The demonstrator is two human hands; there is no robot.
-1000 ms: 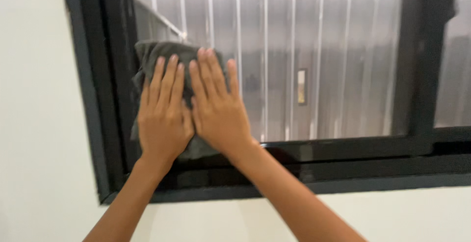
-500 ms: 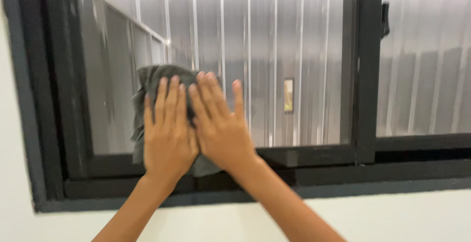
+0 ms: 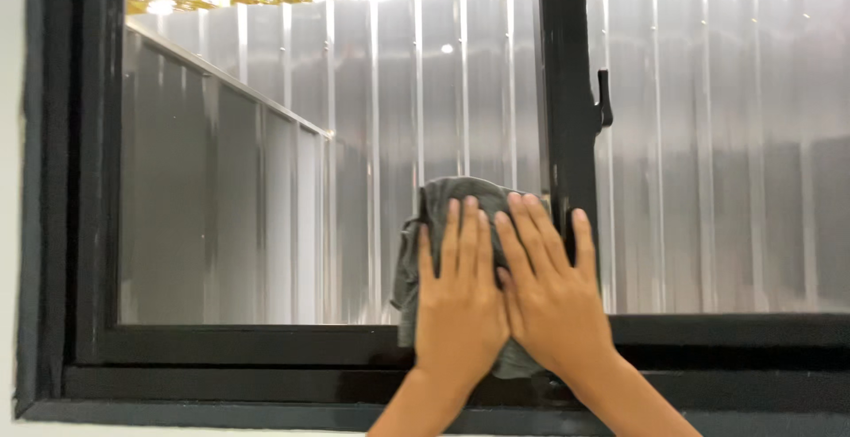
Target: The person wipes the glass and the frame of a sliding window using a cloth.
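Note:
A dark grey cloth is pressed flat against the window glass, low down beside the black middle stile. My left hand lies spread on the cloth with its fingers pointing up. Beside it, touching, my right hand is also spread on the cloth, and its outer fingers reach over the stile. The lower part of the cloth hangs over the bottom rail.
The window has a black frame set in a white wall. A black latch handle sticks out of the middle stile above my hands. Behind the glass stand a grey corrugated fence and trees.
Both hands have slid the cloth to the right along the lower glass, from the left frame to the middle stile. The view has followed and risen.

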